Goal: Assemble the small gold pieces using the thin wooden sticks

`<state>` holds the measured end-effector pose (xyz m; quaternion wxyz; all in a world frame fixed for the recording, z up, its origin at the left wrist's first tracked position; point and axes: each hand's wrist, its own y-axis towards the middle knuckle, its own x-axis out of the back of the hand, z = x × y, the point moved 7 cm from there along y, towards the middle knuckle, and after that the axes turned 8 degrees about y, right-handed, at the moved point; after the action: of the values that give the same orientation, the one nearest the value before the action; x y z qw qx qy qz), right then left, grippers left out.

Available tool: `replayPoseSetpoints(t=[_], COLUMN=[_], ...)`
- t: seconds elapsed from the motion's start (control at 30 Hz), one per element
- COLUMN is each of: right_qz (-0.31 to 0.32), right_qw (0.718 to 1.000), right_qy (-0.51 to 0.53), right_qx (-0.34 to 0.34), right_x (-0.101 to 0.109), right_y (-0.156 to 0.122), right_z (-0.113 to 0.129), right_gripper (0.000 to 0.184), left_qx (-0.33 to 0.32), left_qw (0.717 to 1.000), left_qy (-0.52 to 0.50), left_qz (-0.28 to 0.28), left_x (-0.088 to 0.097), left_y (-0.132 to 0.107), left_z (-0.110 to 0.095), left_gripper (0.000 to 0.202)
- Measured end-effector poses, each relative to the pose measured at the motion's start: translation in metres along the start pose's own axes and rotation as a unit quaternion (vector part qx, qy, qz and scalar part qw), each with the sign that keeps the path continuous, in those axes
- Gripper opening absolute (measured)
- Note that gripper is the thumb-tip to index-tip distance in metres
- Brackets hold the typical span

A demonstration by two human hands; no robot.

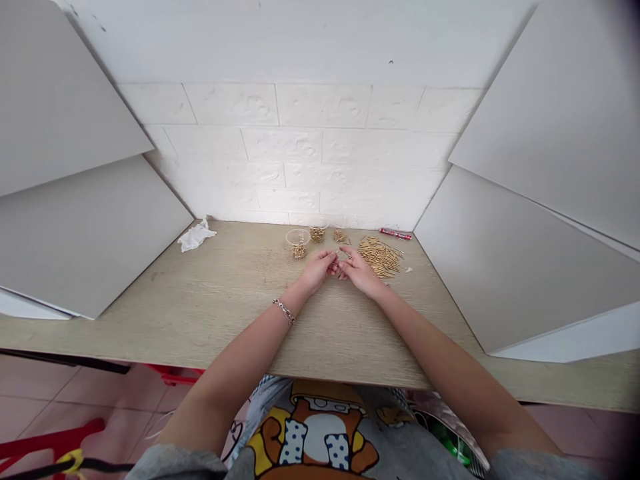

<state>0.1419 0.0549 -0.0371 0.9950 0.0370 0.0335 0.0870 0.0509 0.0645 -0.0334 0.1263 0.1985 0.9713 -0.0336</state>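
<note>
My left hand (319,269) and my right hand (357,269) meet fingertip to fingertip over the middle of the wooden table (240,313). Both pinch a tiny gold-coloured piece between them, too small to name. A chain bracelet (284,311) sits on my left wrist. Just right of my right hand lies a heap of thin gold pins (380,257). Behind my left hand stands a clear plastic cup (298,241) with small gold pieces in its bottom. Two more little clusters of gold pieces (318,233) lie behind the hands.
A crumpled white tissue (196,236) lies at the table's back left. A red pen-like object (395,233) rests against the back wall on the right. White panels flank the table on both sides, with a white brick-pattern wall behind.
</note>
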Motion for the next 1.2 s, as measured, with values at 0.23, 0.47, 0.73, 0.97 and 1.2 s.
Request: replayPoseSetpoints(t=[0.23, 0.47, 0.73, 0.97, 1.2], right_qz=[0.0, -0.01, -0.044, -0.027, -0.012], right_qw=[1.0, 1.0, 0.999, 0.998, 0.991], right_qy=[0.014, 0.023, -0.014, 0.003, 0.095], right_qx=[-0.008, -0.016, -0.024, -0.049, -0.098], right_x=[-0.001, 0.0, 0.004, 0.005, 0.006], right_y=[-0.001, -0.002, -0.003, -0.001, -0.002], right_z=[0.001, 0.003, 0.008, 0.001, -0.007], right_gripper=[0.045, 0.043, 0.009, 0.01, 0.009], left_qx=[0.007, 0.011, -0.013, -0.019, -0.022], left_qw=[1.0, 0.999, 0.999, 0.999, 0.999], left_qy=[-0.024, -0.047, -0.051, -0.039, -0.028], left_qz=[-0.002, -0.002, -0.007, 0.002, 0.017], left_x=[0.001, 0.0, 0.003, 0.002, -0.003], left_y=[-0.003, -0.003, -0.002, 0.0, -0.002], left_z=[-0.003, -0.003, -0.007, -0.005, -0.007], left_gripper=[0.017, 0.015, 0.016, 0.017, 0.021])
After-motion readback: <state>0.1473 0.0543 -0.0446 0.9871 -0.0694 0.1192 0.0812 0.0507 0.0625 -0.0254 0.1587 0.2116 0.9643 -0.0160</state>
